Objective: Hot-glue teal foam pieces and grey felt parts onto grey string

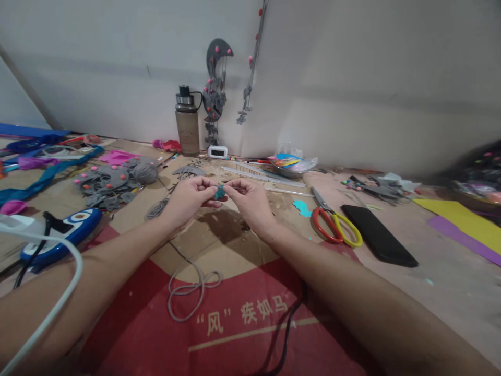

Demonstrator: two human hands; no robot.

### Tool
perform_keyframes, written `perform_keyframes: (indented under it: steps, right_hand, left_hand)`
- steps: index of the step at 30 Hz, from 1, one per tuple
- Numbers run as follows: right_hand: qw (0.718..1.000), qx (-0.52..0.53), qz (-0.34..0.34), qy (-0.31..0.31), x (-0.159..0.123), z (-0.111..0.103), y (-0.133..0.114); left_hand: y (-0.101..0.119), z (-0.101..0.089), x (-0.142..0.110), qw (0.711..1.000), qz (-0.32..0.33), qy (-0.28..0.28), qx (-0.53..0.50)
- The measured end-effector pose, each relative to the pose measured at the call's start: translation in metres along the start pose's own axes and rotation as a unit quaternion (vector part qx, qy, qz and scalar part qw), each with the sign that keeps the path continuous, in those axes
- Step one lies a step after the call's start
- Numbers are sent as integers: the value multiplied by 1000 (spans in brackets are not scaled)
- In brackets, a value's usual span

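Note:
A small teal star-shaped piece [219, 192], felt by its look, is pinched between my two hands above the cardboard. My left hand [191, 198] grips its left side between thumb and fingers. On its right side, my right hand [248, 201] holds it with thumb and forefinger. Grey cord [186, 287] runs loosely over the board below my left wrist. Right of my right hand lie a turquoise scrap [302, 208] and a pair of scissors [336, 224] with one red and one yellow handle. Whether the cord is attached to the star is too small to tell.
A black phone [379, 235] lies right of the scissors. Behind the hands stand a bottle [188, 125], a small white clock [217, 152] and a bowl [293, 169] of scraps. Grey felt pieces [104, 183] pile up at left. A white cable [64, 297] crosses over my left forearm.

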State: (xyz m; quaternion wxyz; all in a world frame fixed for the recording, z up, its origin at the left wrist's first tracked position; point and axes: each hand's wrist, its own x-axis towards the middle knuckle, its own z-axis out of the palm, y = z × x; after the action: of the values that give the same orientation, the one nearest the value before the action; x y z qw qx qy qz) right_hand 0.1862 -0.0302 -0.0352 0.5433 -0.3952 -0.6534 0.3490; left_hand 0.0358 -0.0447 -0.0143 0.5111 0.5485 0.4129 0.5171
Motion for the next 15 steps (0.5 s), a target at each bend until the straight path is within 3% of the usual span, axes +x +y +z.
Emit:
perform_keyframes:
  steps: [8,15]
  right_hand:
    - [1000,-24,4,6,1,3,8]
    - [992,-113,-59,6,-3,-1,-3]
  left_hand:
    - [-3,-2,2,999,-14,-23,-21]
    - [-2,-2,1,1000,-1,0,2]
